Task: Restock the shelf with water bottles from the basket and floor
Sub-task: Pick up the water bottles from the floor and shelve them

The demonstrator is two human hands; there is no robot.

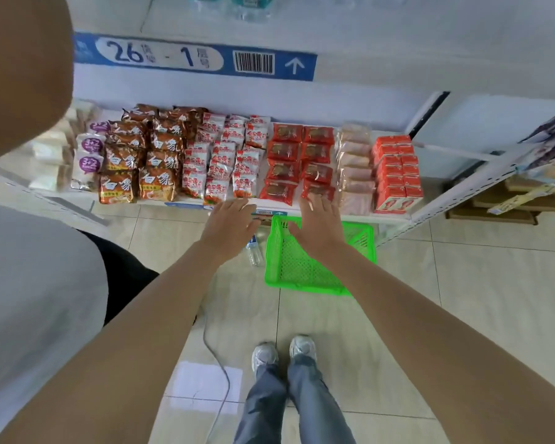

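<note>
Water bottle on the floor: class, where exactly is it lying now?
In the head view the water bottle lies on the floor tiles just left of the green basket, below the left hand.

Bright, even light throughout, shadows faint. Wide-angle bending curves the shelf edge (455, 193) toward three o'clock. Upper frame washes pale; a blurred shape fills ten o'clock.

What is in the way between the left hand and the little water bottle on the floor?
Nothing visible. The clear plastic water bottle lies on the tiled floor beside the green mesh basket, partly hidden under the open left hand, which holds nothing.
</note>
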